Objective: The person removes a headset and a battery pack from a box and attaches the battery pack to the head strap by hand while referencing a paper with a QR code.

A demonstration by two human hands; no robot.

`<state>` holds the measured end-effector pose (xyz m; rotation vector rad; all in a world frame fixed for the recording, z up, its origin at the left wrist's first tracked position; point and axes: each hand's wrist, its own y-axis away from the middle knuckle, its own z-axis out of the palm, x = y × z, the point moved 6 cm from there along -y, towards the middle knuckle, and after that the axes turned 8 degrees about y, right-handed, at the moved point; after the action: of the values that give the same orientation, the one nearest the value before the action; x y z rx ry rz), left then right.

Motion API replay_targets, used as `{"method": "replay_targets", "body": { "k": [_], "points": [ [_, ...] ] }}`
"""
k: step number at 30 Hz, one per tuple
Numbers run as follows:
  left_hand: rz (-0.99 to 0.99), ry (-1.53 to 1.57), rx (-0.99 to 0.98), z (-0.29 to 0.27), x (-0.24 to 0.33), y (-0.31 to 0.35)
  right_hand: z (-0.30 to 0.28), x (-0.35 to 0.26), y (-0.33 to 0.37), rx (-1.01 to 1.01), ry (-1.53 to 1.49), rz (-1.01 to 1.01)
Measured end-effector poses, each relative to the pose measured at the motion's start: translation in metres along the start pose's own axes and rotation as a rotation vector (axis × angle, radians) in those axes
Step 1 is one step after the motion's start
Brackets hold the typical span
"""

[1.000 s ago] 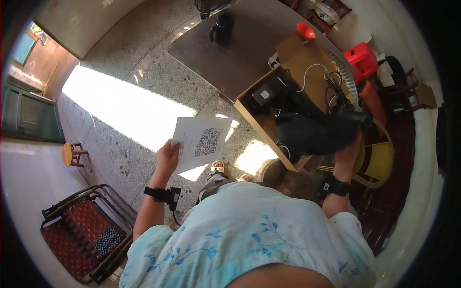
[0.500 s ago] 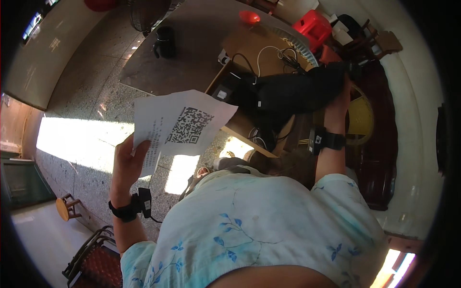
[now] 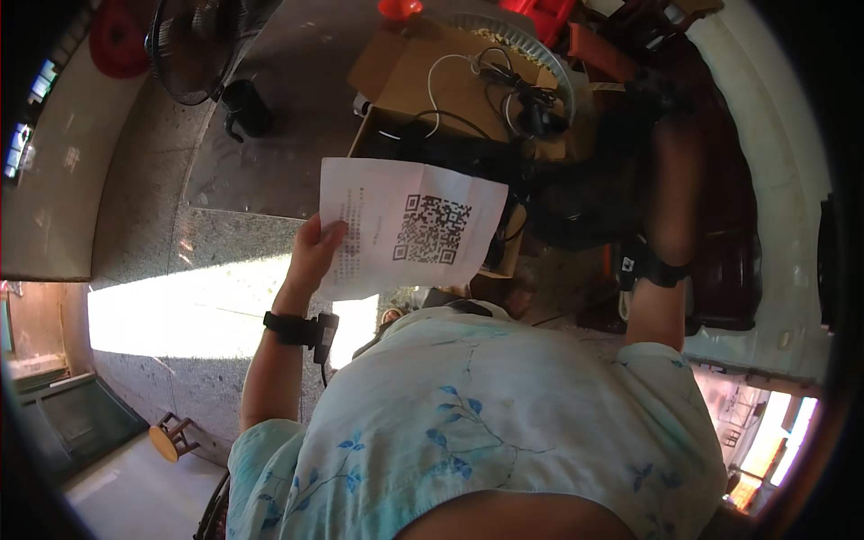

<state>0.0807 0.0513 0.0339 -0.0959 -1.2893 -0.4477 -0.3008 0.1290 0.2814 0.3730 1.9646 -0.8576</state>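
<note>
My left hand (image 3: 317, 250) pinches the left edge of a white paper sheet (image 3: 369, 270), thumb on top. The sheet shows a large square black code and small print, and it covers part of the open cardboard box (image 3: 362, 135). Farther right, my right hand (image 3: 677, 175) is smeared by motion, its fingers hard to make out. It is beside a dark, soft-looking black bag or cloth (image 3: 580, 202) at the box's right side. Black straps with small devices circle both wrists.
Cables (image 3: 513, 81) lie on the box's flap, beside a metal tray (image 3: 565, 81). On the table (image 3: 270, 171) stands a black mug (image 3: 245, 108), with a fan (image 3: 193, 45) behind it. A red bowl (image 3: 400, 9) is at the far edge. A wooden stool (image 3: 166, 441) stands lower left.
My left hand has brought the paper right and turned it more upright, over the box's near side. My right hand has shifted right and blurred; the black bag or cloth has moved right, lower in view.
</note>
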Motion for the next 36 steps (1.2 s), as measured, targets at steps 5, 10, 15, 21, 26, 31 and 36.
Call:
{"method": "replay_targets", "body": {
  "k": [5, 10, 15, 21, 26, 31, 36],
  "points": [
    [-0.08, 0.196, 0.091, -0.011, -0.044, -0.026, 0.028, -0.001, 0.006, -0.294, 0.103, -0.208],
    [-0.017, 0.375, 0.21, -0.027, -0.061, -0.03, 0.093, 0.021, 0.031, -0.567, 0.316, -0.311],
    [0.016, 0.445, 0.295, -0.026, -0.07, -0.021, 0.133, 0.04, 0.055, -0.653, 0.472, -0.403],
    [0.026, 0.505, 0.383, -0.017, -0.096, -0.001, 0.169, 0.07, 0.09, -0.721, 0.642, -0.459],
    [-0.021, 0.486, 0.358, -0.009, -0.093, 0.016, 0.178, 0.077, 0.097, -0.795, 0.693, -0.474],
    [-0.018, 0.603, 0.359, -0.01, -0.105, 0.023, 0.18, 0.071, 0.098, -0.805, 0.722, -0.409],
    [-0.125, 0.753, 0.385, -0.003, -0.115, 0.033, 0.174, 0.069, 0.101, -0.858, 0.752, -0.355]
  ]
}}
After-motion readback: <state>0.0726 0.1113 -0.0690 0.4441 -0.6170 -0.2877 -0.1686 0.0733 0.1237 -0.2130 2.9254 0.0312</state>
